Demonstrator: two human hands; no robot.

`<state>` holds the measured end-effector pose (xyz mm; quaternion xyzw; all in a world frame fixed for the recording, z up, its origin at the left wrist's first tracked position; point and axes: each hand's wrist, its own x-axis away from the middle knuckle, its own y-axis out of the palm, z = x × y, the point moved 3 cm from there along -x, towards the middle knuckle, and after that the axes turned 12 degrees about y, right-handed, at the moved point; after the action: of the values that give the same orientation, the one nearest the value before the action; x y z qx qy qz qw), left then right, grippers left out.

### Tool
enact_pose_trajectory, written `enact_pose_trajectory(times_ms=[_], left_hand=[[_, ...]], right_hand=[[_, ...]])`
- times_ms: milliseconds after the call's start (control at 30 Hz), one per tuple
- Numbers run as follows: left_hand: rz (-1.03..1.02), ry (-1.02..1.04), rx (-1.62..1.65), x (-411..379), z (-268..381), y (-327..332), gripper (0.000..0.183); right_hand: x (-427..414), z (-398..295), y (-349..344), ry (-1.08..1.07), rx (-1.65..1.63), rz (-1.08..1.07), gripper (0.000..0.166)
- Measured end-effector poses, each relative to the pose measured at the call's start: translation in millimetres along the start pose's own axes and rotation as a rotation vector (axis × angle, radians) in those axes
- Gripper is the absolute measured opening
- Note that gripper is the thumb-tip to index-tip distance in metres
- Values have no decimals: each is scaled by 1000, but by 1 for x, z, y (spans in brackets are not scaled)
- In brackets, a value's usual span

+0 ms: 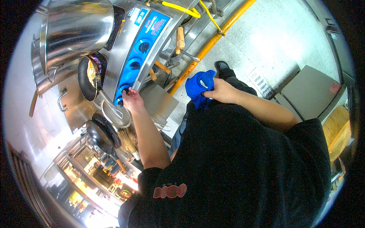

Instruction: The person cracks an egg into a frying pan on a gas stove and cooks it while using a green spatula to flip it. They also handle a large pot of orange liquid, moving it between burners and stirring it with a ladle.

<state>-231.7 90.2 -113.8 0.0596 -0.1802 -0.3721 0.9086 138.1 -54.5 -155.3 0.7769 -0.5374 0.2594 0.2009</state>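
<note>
My left hand [133, 100] has its fingers on a black control knob on the blue front panel [128, 72] of a steel gas stove. In my right hand [223, 90] is a bunched blue cloth [199, 84], held in front of my body. Beyond the left hand, a small black frying pan [85, 78] sits over a lit burner, tilted in this view. A pale, browned food, apparently a fried egg [91, 73], lies in it. The pan's metal handle [109, 102] reaches back over a round metal container [127, 121] close to my left wrist.
Large steel pots [78, 28] stand on the stove. Nearer are a dark wok [95, 135] and a bundle of thin sticks [127, 139]. Wooden handles [179, 40] project below the panel. A yellow pipe [211, 47] crosses low down. A grey lidded unit [310, 89] stands right.
</note>
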Motion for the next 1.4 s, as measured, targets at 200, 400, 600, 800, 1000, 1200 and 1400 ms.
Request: enact_pose_trajectory(times_ms=[200,400,600,800,1000,1200,1400], left_hand=[[-18,65,-158,1,0,-2,24],[-1,84,-293,-1,0,-5,26],[24,110,-367,0,1,-3,26],[7,140,-409,-6,0,-6,24],[-168,27,-281,10,1,-36,37],[-253,-281,230,44,102,-28,66],[-274,-397,-54,62,128,34,31]], right_hand=[[1,2,0,-28,-1,21,44],[4,2,-1,30,6,-3,44],[7,-1,-2,-12,-20,2,43],[11,-4,-4,-26,-17,15,42],[10,-3,-7,-15,-15,-21,37],[19,-19,-18,37,-227,-46,38],[-7,5,-6,-6,-91,-64,36]])
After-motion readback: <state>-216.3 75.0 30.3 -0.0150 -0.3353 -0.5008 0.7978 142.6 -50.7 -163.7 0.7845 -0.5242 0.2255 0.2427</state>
